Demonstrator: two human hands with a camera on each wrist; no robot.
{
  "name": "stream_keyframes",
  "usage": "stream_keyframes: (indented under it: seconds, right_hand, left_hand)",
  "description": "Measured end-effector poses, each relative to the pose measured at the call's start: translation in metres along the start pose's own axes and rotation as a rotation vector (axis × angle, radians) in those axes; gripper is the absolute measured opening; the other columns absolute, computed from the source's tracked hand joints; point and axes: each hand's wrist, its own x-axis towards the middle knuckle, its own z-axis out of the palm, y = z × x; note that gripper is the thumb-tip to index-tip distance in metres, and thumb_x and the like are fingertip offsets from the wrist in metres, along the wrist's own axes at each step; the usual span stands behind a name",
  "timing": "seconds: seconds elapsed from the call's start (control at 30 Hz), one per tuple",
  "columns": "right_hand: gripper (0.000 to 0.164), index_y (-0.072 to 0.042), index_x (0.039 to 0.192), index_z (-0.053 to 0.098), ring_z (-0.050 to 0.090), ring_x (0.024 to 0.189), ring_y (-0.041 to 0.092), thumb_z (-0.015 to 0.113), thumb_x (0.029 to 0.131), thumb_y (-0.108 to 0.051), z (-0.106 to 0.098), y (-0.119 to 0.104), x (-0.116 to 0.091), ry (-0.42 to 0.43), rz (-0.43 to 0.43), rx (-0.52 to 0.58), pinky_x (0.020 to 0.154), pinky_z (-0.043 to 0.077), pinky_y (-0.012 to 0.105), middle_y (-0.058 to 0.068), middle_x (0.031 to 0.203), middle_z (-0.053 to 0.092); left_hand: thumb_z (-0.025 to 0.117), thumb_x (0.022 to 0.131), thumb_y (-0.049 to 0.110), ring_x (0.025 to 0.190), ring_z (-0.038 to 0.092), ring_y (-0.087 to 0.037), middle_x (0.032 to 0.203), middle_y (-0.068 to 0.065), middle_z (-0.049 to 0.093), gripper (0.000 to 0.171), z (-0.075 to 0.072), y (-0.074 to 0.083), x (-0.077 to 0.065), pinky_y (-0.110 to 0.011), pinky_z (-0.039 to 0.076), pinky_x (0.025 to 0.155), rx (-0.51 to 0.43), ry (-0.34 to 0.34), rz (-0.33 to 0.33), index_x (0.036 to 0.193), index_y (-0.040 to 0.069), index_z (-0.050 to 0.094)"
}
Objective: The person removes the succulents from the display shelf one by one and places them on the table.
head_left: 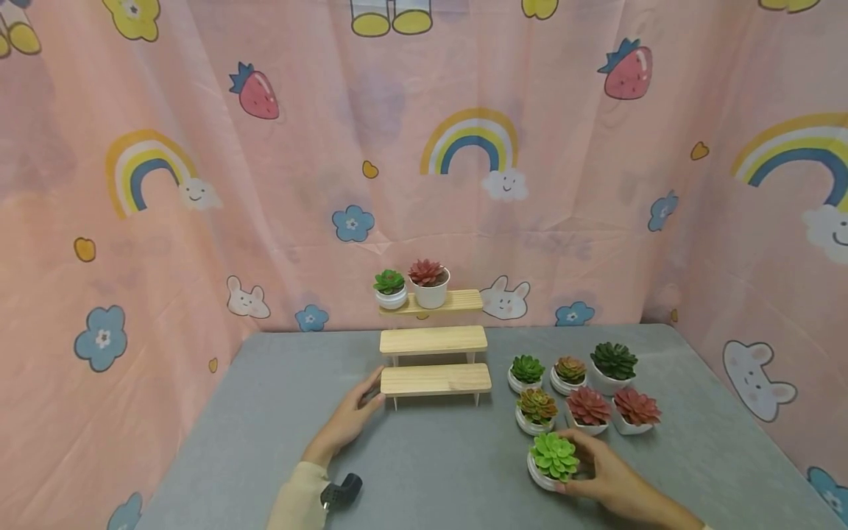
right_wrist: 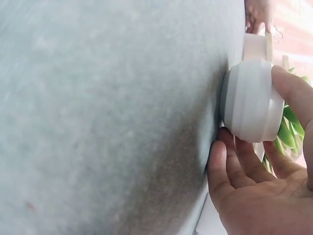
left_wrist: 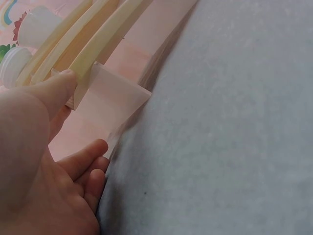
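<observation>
A bright green potted succulent (head_left: pixel 555 458) stands on the table at the front right. My right hand (head_left: pixel 612 475) pinches its ribbed white pot (right_wrist: pixel 252 100), thumb on one side and fingers on the other. To the left is a three-step display stand with pale wooden boards (head_left: pixel 436 380) on clear legs (left_wrist: pixel 115 93). My left hand (head_left: pixel 347 419) holds the left end of its lowest board, thumb at the front corner and index finger partly hidden behind the board. On the top board sit a small green succulent (head_left: pixel 389 288) and a red succulent (head_left: pixel 429 283) in white pots.
Behind the right hand, several potted succulents stand close together, among them a dark green one (head_left: pixel 613 368), a red one (head_left: pixel 636 412) and an orange-green one (head_left: pixel 537 412). A pink patterned curtain (head_left: pixel 298 184) hangs behind the grey table (head_left: pixel 424 471).
</observation>
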Motion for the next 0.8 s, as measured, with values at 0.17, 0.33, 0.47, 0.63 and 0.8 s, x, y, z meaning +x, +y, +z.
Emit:
stream_keyframes:
  seconds: [0.17, 0.33, 0.47, 0.63, 0.8]
  right_hand:
    - [0.064, 0.013, 0.141, 0.039, 0.065, 0.104, 0.0, 0.073, 0.092, -0.009, -0.001, 0.001, 0.001, -0.019, -0.028, 0.003, 0.082, 0.057, 0.025, 0.03, 0.136, 0.051]
    - [0.065, 0.014, 0.142, 0.037, 0.065, 0.104, -0.001, 0.072, 0.093, -0.009, -0.002, 0.002, 0.001, -0.039, -0.036, 0.016, 0.082, 0.057, 0.025, 0.025, 0.135, 0.053]
    - [0.069, 0.015, 0.144, 0.034, 0.064, 0.105, -0.002, 0.073, 0.093, -0.01, -0.003, 0.001, -0.001, -0.045, -0.03, 0.002, 0.082, 0.057, 0.025, 0.034, 0.139, 0.049]
    - [0.079, 0.009, 0.151, 0.03, 0.06, 0.11, 0.005, 0.075, 0.092, -0.017, -0.005, -0.007, -0.007, -0.02, 0.017, -0.078, 0.083, 0.056, 0.028, 0.039, 0.148, 0.038]
    - [0.08, 0.002, 0.153, 0.031, 0.058, 0.111, 0.001, 0.075, 0.092, -0.021, -0.012, -0.015, -0.013, 0.014, -0.025, -0.171, 0.081, 0.055, 0.025, 0.036, 0.147, 0.04]
  left_hand:
    - [0.056, 0.104, 0.036, 0.152, 0.03, -0.041, 0.161, -0.013, 0.041, 0.061, 0.0, -0.001, 0.0, -0.067, 0.022, 0.122, 0.002, 0.003, 0.005, 0.16, 0.023, 0.033]
    - [0.056, 0.104, 0.036, 0.152, 0.031, -0.04, 0.161, -0.012, 0.041, 0.06, 0.001, -0.001, 0.0, -0.067, 0.021, 0.122, -0.001, 0.004, 0.005, 0.159, 0.028, 0.035]
    - [0.056, 0.104, 0.036, 0.153, 0.03, -0.04, 0.161, -0.011, 0.041, 0.06, 0.001, 0.0, 0.0, -0.067, 0.021, 0.122, 0.002, 0.005, 0.0, 0.159, 0.026, 0.035]
    - [0.056, 0.104, 0.035, 0.153, 0.03, -0.04, 0.162, -0.011, 0.041, 0.061, 0.002, 0.0, 0.0, -0.067, 0.021, 0.122, 0.001, 0.008, -0.001, 0.159, 0.025, 0.034]
    - [0.056, 0.103, 0.037, 0.153, 0.03, -0.04, 0.162, -0.012, 0.041, 0.061, 0.001, 0.0, 0.0, -0.066, 0.022, 0.122, -0.001, 0.009, 0.001, 0.159, 0.027, 0.034]
